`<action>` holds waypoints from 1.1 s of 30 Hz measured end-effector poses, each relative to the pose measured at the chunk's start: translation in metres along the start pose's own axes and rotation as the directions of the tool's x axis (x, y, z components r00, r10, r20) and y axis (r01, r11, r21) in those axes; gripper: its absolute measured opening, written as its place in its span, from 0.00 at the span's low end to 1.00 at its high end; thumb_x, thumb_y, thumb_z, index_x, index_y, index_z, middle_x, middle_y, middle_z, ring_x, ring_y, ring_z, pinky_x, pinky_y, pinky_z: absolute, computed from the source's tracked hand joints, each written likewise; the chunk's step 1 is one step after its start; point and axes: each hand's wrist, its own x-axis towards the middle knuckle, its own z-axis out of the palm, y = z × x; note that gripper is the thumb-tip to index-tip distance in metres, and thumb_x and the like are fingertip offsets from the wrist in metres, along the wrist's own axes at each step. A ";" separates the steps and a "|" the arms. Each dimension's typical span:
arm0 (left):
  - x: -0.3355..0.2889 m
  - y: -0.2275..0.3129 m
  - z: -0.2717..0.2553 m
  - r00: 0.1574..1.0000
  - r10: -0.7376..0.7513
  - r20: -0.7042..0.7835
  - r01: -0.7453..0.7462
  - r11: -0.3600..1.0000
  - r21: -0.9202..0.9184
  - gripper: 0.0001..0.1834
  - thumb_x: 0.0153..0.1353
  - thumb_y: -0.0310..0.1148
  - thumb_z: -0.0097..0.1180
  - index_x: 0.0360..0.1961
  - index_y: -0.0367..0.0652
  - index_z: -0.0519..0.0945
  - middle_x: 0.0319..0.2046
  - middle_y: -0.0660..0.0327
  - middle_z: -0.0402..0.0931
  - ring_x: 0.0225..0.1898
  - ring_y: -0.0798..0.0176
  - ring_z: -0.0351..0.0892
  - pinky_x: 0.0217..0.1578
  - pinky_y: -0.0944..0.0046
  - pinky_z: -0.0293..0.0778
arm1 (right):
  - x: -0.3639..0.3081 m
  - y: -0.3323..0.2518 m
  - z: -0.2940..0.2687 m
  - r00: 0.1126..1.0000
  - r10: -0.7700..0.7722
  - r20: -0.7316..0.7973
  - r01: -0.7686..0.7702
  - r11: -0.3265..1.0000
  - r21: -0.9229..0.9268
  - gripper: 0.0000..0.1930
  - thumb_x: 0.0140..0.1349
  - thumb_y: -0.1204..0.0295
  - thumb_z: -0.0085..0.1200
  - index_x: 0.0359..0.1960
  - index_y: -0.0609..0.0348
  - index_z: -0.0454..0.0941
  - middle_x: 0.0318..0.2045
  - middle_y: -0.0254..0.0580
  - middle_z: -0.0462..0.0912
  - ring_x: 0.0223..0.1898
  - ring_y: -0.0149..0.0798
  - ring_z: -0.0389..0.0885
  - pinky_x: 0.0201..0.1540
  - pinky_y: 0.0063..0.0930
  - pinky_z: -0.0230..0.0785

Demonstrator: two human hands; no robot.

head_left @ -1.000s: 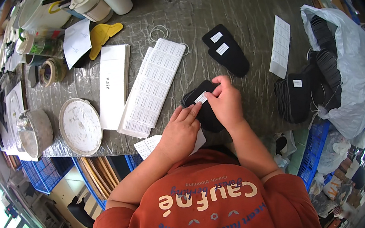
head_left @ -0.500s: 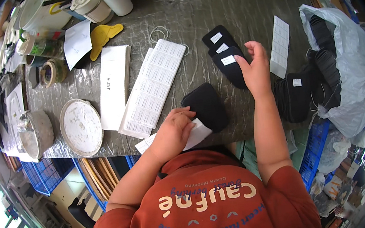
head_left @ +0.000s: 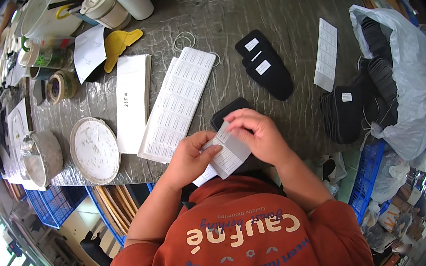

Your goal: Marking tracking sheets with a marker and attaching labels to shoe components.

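My left hand (head_left: 190, 156) grips a white label sheet (head_left: 229, 156) printed in small rows, close to my body at the table's front edge. My right hand (head_left: 262, 136) has its thumb and fingers pinched at the sheet's upper edge; whether a single label is between them is too small to tell. Partly covered by the right hand and the sheet is a black insole-shaped pile (head_left: 227, 113). Farther off, several overlapping black insoles (head_left: 277, 83) lie with small white labels on them.
More label sheets (head_left: 182, 97) and a white paper stack (head_left: 133, 105) lie on the left, by a round white lid (head_left: 95, 150) and a tub (head_left: 43, 156). At right are a label strip (head_left: 326, 55), piled insoles (head_left: 343, 119) and a plastic bag (head_left: 413, 92) of black pieces.
My right hand has left the labelled insoles and come down left to the label sheet. The left hand has raised and tilted that sheet.
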 end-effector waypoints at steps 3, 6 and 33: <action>0.000 0.000 0.000 1.000 0.010 -0.007 -0.010 0.997 0.072 0.08 0.59 0.24 0.58 0.40 0.35 0.79 0.31 0.63 0.79 0.35 0.74 0.74 0.37 0.71 0.72 | -0.002 -0.010 0.004 0.984 -0.169 0.061 0.177 0.970 -0.165 0.07 0.55 0.75 0.61 0.34 0.64 0.79 0.35 0.45 0.81 0.39 0.42 0.79 0.41 0.28 0.71; -0.001 0.000 0.002 0.998 0.057 -0.008 -0.056 0.992 0.114 0.10 0.59 0.23 0.58 0.42 0.34 0.79 0.33 0.62 0.79 0.36 0.72 0.76 0.38 0.70 0.73 | -0.006 -0.004 0.002 0.996 -0.075 0.053 0.079 0.994 -0.080 0.05 0.56 0.76 0.59 0.32 0.65 0.78 0.31 0.45 0.81 0.34 0.43 0.79 0.38 0.30 0.71; -0.002 0.012 0.006 0.979 0.102 0.175 -0.198 0.665 0.720 0.14 0.51 0.28 0.54 0.41 0.39 0.75 0.32 0.53 0.77 0.34 0.49 0.79 0.34 0.53 0.74 | -0.013 -0.011 -0.011 0.973 0.116 -0.201 -0.085 0.984 0.155 0.03 0.56 0.81 0.58 0.29 0.63 0.77 0.24 0.29 0.76 0.26 0.20 0.70 0.31 0.17 0.64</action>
